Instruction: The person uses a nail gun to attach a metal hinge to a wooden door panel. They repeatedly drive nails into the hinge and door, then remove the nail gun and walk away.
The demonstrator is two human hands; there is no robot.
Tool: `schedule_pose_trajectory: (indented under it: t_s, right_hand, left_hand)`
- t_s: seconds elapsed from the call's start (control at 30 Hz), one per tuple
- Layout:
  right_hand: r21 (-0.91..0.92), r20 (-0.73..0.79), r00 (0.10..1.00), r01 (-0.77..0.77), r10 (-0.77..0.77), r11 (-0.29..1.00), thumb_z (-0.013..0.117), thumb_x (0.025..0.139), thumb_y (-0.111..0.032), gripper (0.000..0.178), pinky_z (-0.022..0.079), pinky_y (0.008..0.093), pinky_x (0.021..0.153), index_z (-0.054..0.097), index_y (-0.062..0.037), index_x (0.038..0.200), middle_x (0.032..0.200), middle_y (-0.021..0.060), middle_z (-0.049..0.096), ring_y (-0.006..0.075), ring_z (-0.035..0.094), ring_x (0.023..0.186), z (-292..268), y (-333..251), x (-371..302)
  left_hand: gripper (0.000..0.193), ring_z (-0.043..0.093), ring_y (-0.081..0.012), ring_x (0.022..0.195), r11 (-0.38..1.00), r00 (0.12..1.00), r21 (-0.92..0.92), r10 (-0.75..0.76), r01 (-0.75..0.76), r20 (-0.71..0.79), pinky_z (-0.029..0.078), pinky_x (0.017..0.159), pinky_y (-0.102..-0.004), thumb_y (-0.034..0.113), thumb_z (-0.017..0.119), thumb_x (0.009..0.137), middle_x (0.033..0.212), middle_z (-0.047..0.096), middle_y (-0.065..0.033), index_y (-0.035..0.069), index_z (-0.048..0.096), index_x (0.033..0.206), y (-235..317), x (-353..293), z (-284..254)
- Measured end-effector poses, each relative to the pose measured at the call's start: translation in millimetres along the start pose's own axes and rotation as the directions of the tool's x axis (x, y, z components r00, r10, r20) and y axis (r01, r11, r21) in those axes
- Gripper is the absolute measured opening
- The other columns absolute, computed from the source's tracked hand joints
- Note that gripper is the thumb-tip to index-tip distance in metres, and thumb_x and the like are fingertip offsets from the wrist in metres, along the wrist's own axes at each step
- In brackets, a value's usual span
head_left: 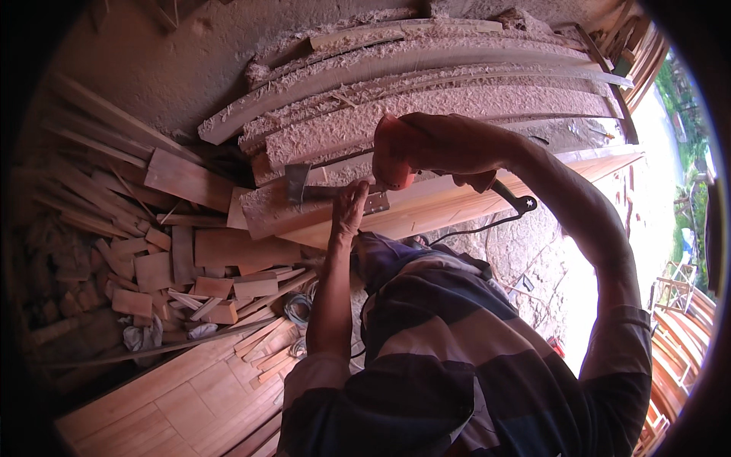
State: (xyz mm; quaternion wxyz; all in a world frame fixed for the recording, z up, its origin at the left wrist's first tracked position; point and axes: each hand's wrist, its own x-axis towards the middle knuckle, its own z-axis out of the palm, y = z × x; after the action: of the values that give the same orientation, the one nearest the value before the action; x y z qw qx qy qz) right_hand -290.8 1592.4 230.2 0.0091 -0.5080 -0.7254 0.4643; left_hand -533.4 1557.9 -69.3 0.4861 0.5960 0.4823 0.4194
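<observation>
Gripping one orange power tool [392, 151], right hand [451, 145] curled, left hand [349, 210] over one hatchet [295, 183], fingers seemingly bunched

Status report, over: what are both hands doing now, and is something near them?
Right hand gripping orange power tool. Left hand close beside it, grip unclear. Wood shavings lying beyond.

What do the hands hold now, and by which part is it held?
The right hand holds an orange tool by the part just right of its exposed bulky end. Whether the left hand holds anything cannot be told.
</observation>
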Motion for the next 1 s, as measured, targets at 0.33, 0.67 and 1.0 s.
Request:
schedule_pose_trajectory:
  t_s: [0.33, 0.67, 1.0]
  right_hand:
    - [-0.084, 0.042, 0.999, 0.023, -0.019, 0.996, 0.054, 0.101, -0.046, 0.048, 0.057, 0.0391, 0.053, 0.058, -0.0020, 0.121, 0.089, 0.0156, 0.070, 0.0225, 0.070, 0.062, 3, -11, 25]
    - [-0.060, 0.078, 0.996, -0.031, 0.035, 0.998, 0.055, 0.102, -0.043, 0.046, 0.057, 0.0372, 0.050, 0.055, -0.0028, 0.125, 0.090, 0.0158, 0.070, 0.0228, 0.071, 0.063, 3, -12, 28]
    - [-0.067, 0.077, 0.997, -0.018, 0.023, 0.998, 0.055, 0.102, -0.041, 0.045, 0.058, 0.0382, 0.052, 0.054, -0.0030, 0.126, 0.092, 0.0163, 0.071, 0.0229, 0.071, 0.063, 4, -10, 31]
  left_hand:
    - [0.034, 0.064, -0.0085, 0.090, 0.999, 0.997, -0.017, -0.025, 0.027, 0.074, 0.053, 0.081, -0.0278, 0.030, 0.071, 0.098, 0.098, 0.077, -0.0031, 0.003, 0.074, 0.119, 3, 2, 0]
    - [0.028, 0.063, -0.0084, 0.084, 0.994, 0.998, -0.104, 0.033, -0.027, 0.054, 0.050, 0.075, -0.0294, 0.031, 0.071, 0.097, 0.090, 0.075, -0.0021, 0.008, 0.075, 0.111, 15, -2, 3]
    - [0.022, 0.062, -0.0077, 0.082, 0.984, 0.998, -0.176, 0.037, -0.028, 0.047, 0.049, 0.074, -0.0289, 0.025, 0.070, 0.098, 0.089, 0.074, -0.0006, 0.007, 0.076, 0.109, 11, -2, 5]
